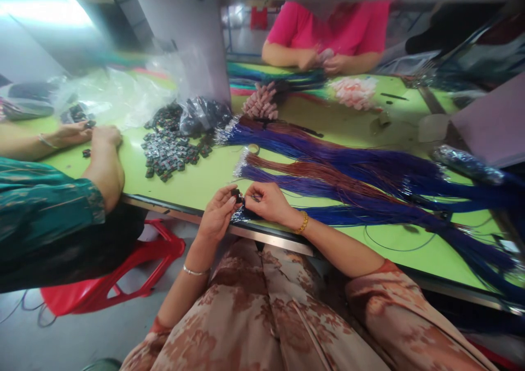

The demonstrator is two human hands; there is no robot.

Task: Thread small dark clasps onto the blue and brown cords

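Note:
Between thumb and fingers, my left hand (218, 211) holds a small black connector housing (237, 195) at the table's front edge. My right hand (268, 201) is pinched close beside it, over the tips of a blue wire bundle (328, 216). What lies in that pinch is too small to make out, perhaps a wire end. Silvery terminals show at the bundle's end below my fingers. Just beyond my hands lie brown and purple wires (303, 170) with pale metal tips. A heap of black connector housings (168, 153) spreads to the left on the green table (197, 185).
At the left, a co-worker's hands (104, 136) handle small black parts. Across the table, a person in a pink shirt (328, 32) works near pale pink connectors (355, 91). Plastic bags (118, 95) lie at the back left. A red stool (156, 261) stands below the edge.

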